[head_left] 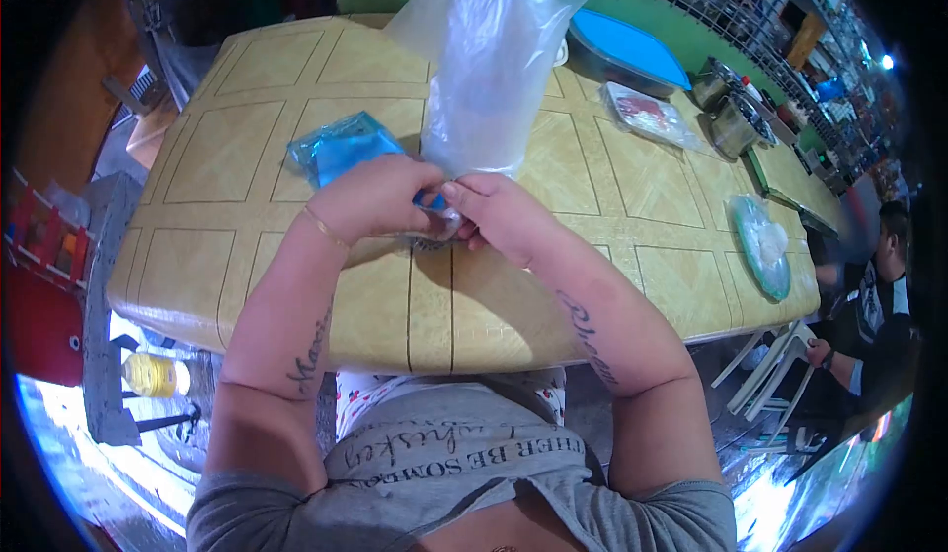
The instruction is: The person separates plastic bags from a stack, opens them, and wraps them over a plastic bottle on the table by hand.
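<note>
My left hand [380,195] and my right hand [502,214] meet over the near middle of the table, fingers closed. Between them they pinch a small plastic bag [447,224], clear with some blue showing; most of it is hidden by my fingers. Just beyond my left hand lies a shiny blue plastic packet [348,149]. A tall stack of clear plastic bags [494,68] stands upright behind my right hand, its lower edge close to my fingers.
The table [583,325] has a yellow tile-patterned cover. At its back right are a blue-lidded container [627,46], a flat clear packet [647,116] and metal pots [736,127]. A green-edged plastic bundle [760,246] lies right. Another person [874,305] is beside a white chair [775,379].
</note>
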A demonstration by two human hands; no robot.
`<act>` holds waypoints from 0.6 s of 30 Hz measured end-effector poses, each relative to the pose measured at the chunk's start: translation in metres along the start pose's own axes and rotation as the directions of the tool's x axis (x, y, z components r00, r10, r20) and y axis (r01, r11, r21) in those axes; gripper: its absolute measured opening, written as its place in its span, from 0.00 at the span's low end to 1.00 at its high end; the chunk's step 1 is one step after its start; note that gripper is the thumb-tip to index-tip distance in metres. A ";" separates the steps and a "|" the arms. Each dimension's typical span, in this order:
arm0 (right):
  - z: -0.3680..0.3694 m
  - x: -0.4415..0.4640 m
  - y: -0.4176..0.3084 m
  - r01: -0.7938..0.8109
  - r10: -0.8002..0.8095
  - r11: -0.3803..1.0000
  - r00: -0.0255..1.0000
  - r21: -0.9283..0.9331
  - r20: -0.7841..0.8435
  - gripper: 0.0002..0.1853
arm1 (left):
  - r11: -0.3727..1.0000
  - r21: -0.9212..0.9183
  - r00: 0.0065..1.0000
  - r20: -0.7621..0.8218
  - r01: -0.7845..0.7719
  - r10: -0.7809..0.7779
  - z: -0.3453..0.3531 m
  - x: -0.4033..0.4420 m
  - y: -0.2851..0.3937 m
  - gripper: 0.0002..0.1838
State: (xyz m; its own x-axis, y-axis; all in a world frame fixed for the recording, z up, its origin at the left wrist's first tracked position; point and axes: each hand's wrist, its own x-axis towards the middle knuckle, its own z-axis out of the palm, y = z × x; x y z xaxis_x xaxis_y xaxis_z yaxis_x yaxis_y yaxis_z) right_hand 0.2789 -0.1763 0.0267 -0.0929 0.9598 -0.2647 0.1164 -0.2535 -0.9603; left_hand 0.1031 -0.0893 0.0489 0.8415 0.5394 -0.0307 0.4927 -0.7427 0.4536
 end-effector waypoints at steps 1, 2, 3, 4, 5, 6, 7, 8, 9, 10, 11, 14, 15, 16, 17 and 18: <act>-0.004 -0.003 -0.004 -0.005 0.005 1.000 1.000 0.030 0.026 0.14 | 0.996 0.054 0.997 -0.008 0.071 -0.071 -0.001 0.000 -0.002 0.20; -0.007 -0.006 -0.008 -0.010 0.007 0.998 0.999 0.058 0.052 0.14 | 0.984 0.109 0.990 -0.022 0.142 -0.140 -0.003 0.000 -0.006 0.20; -0.010 -0.008 -0.013 0.022 -0.026 0.997 0.999 0.079 0.045 0.14 | 0.985 0.111 0.991 -0.052 0.130 -0.124 -0.003 0.001 -0.015 0.20; -0.013 -0.010 -0.017 0.054 -0.057 0.993 0.998 0.101 0.036 0.13 | 0.987 0.114 0.991 -0.082 0.117 -0.108 -0.001 0.003 -0.027 0.21; -0.015 -0.011 -0.019 0.084 -0.087 0.989 0.996 0.125 0.025 0.13 | 0.988 0.117 0.990 -0.109 0.104 -0.091 0.003 0.003 -0.036 0.21; -0.019 -0.008 -0.016 0.171 -0.171 0.985 0.985 -0.016 0.000 0.13 | 0.993 0.068 0.987 -0.134 0.095 -0.085 0.002 0.000 -0.033 0.20; -0.024 -0.003 -0.010 0.254 -0.260 0.955 0.966 -0.155 -0.017 0.13 | 0.996 0.023 0.985 -0.157 0.081 -0.077 -0.001 -0.003 -0.029 0.19; -0.027 0.000 -0.007 0.327 -0.349 0.900 0.937 -0.290 -0.027 0.14 | 0.998 -0.018 0.982 -0.176 0.063 -0.065 -0.007 -0.005 -0.023 0.19; -0.028 0.002 -0.006 0.349 -0.378 0.872 0.925 -0.342 -0.019 0.13 | 0.999 -0.035 0.964 -0.265 0.021 -0.029 -0.013 -0.007 -0.017 0.19; -0.028 0.003 -0.006 0.367 -0.404 0.843 0.915 -0.393 -0.013 0.12 | 0.998 -0.051 0.937 -0.349 -0.025 0.005 -0.019 -0.009 -0.010 0.18; -0.028 0.002 -0.004 0.380 -0.426 0.813 0.905 -0.441 -0.006 0.11 | 0.995 -0.067 0.903 -0.428 -0.071 0.036 -0.024 -0.012 0.000 0.18; -0.024 -0.010 -0.014 0.324 -0.410 0.743 0.912 -0.585 -0.015 0.11 | 0.928 0.040 0.523 -0.816 -0.370 0.244 -0.038 -0.038 0.035 0.13; -0.027 -0.011 -0.013 0.376 -0.458 0.723 0.889 -0.579 0.004 0.11 | 0.903 0.095 0.370 -0.890 -0.420 0.266 -0.038 -0.049 0.046 0.12; -0.030 -0.012 -0.012 0.425 -0.503 0.699 0.864 -0.575 0.026 0.10 | 0.875 0.153 0.205 -0.940 -0.459 0.272 -0.038 -0.062 0.057 0.12; -0.034 -0.013 -0.012 0.473 -0.546 0.672 0.836 -0.570 0.051 0.10 | 0.835 0.267 0.138 -0.917 -0.481 0.373 -0.047 -0.080 0.071 0.16; -0.035 -0.013 -0.012 0.486 -0.558 0.668 0.828 -0.563 0.053 0.10 | 0.784 0.357 0.039 -0.900 -0.508 0.434 -0.051 -0.095 0.084 0.16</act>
State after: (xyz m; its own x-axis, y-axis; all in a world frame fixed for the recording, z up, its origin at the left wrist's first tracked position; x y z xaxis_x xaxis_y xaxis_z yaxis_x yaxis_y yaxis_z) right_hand 0.3136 -0.1820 0.0449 -0.1942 0.9302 0.3116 0.5895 0.3645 -0.7209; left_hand 0.0533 -0.1821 0.1352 0.0472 0.0554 0.9973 0.0380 -0.9978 0.0536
